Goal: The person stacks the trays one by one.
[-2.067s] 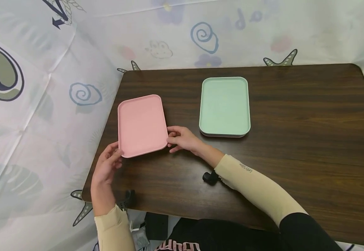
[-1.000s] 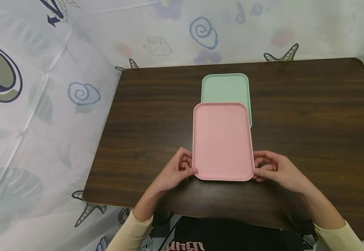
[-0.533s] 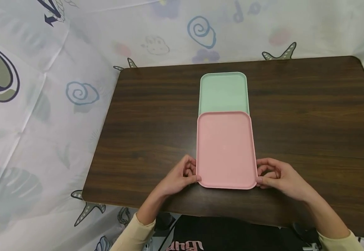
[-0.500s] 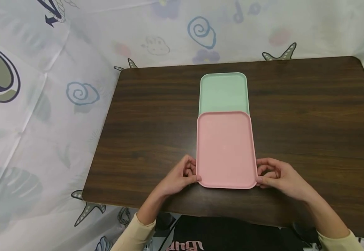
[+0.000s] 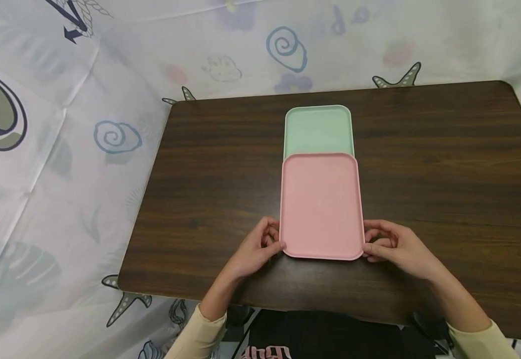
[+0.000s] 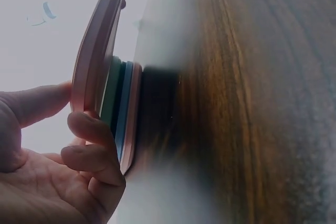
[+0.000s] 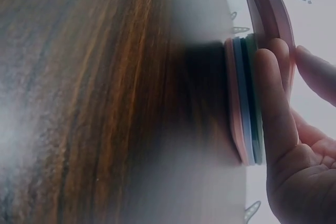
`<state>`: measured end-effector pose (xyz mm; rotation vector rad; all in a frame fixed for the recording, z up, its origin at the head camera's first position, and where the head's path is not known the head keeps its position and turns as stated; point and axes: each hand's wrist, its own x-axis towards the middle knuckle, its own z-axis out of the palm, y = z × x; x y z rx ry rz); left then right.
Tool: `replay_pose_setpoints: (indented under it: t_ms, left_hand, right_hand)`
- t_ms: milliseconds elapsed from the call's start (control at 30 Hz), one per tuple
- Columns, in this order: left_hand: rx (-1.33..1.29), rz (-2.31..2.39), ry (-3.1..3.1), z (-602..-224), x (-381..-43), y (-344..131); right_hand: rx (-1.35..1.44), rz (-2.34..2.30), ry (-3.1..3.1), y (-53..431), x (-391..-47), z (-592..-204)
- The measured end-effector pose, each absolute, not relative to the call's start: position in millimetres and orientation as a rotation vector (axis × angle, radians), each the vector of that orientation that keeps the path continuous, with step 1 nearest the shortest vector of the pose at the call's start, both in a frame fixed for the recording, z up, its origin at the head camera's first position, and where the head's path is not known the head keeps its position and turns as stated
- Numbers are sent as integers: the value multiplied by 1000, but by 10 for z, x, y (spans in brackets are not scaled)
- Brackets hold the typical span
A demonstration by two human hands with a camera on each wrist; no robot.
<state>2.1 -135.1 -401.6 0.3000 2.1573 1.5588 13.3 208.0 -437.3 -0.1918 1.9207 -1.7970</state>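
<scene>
A pink rectangular tray (image 5: 321, 207) with a low rim is held level between both hands, above the table. My left hand (image 5: 255, 252) pinches its near left corner, thumb on the rim and fingers curled beneath. At the near right corner, my right hand (image 5: 395, 249) pinches the rim the same way. Behind and below lies a mint green tray (image 5: 319, 130), its near part covered by the pink one in the head view. Both wrist views show it topping a stack, with a blue tray (image 6: 124, 108) and another pink tray (image 6: 134, 114) under it.
The stack stands on a dark wood-grain table (image 5: 440, 189) toward its far side. A white patterned curtain (image 5: 121, 65) hangs along the back and left edges. Below the near edge shows the person's black shirt (image 5: 332, 334).
The pink tray came from the table's left side to the middle, both hands gripping it. It dipped toward the near edge, and over the last half second has moved slightly back toward the stack.
</scene>
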Motion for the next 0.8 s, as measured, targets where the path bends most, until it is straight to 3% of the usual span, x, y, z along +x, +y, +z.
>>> replay_pose_setpoints:
  t_ms: [667,800]
  left_hand:
    - [182,1629,2299,-4004,-197,-1206]
    - [189,1633,2318,-4180,-272,-1230]
  right_hand:
    - [-179,-1821,2126,2001,-79,-4370]
    - [-165,-1835,2122,1991,-125,-4368]
